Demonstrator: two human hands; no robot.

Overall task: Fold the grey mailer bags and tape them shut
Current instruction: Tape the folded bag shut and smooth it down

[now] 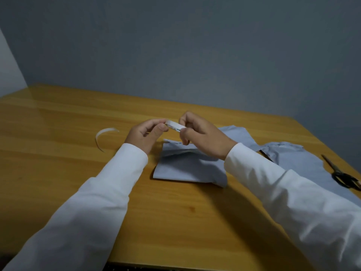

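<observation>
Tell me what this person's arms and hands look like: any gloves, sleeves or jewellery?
Both arms are covered by long white sleeves, loose and lightly creased, ending in plain cuffs at the wrists. The left hand and right hand are bare, with no gloves. No rings, watch or bracelets show on the visible parts.

I count two hands, my left [145, 133] and my right [203, 136], and one white strip [175, 126] pinched between them. On the one table [58, 173] there are grey bags: one folded bag [187, 167] in front of me and what looks like two more [238, 133] [304, 163] to the right, though where they overlap I can't be sure. Add one loose curl of strip [104, 136] on the left and one pair of scissors [341, 174] on the right.
</observation>
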